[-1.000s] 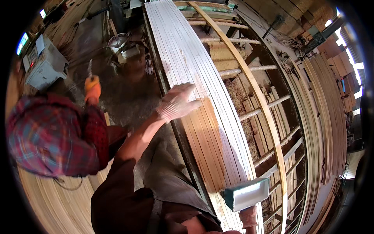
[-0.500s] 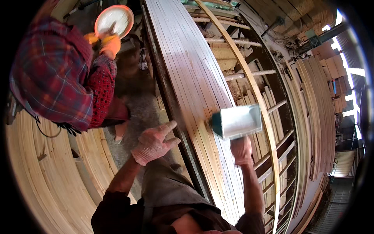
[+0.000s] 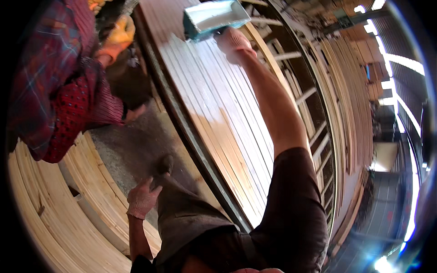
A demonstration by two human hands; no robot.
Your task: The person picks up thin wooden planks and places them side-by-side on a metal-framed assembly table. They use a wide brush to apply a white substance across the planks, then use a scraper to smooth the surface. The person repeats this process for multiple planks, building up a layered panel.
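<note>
1. Floor [image 3: 120, 148]: dark grey and patchy, at the left.
2. Boards [image 3: 50, 195]: pale, laid side by side at the lower left.
3. Planks [image 3: 348, 91]: long, stacked along the right.
4. Boxes [image 3: 357, 38]: brown, piled near the planks.
5. Wall [image 3: 384, 200]: blue-grey, below a pale panel [image 3: 386, 157].
6. Sheeting [image 3: 403, 43]: dark, ribbed, upper right.
7. Gaps [image 3: 387, 85]: brilliant white beside the sheeting.
8. Light [image 3: 383, 265]: glaring, bluish-white, lower right.

Can't see most of the box's [image 3: 195, 32] handle [image 3: 221, 31] inside the right hand's [image 3: 234, 43] fingers, or the boards' [image 3: 214, 77] far ends, cut off beyond those fingers.
</note>
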